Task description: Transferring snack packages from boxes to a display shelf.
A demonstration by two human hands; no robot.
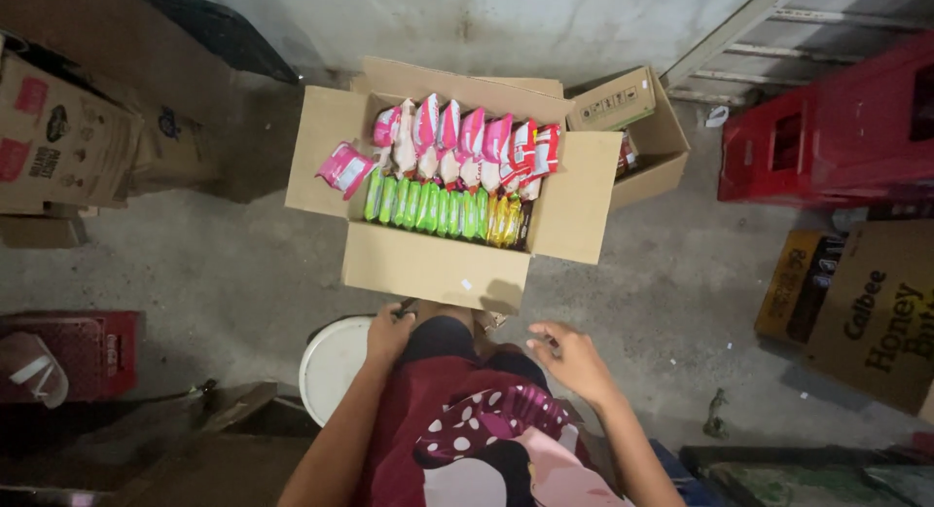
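An open cardboard box stands on the concrete floor in front of me, its flaps spread out. Inside it stand rows of snack packets: pink and red ones at the back, green ones in front, a few yellow ones at the right. One pink packet lies on the left flap. My left hand rests by my knee just under the box's near wall, and seems to grip a small dark thing. My right hand hovers over my right knee, fingers loosely apart, holding nothing.
A white round stool is under me. A second open carton sits behind the box at the right. Red plastic crates stand at the far right, printed cartons below them. More cartons are stacked at the left.
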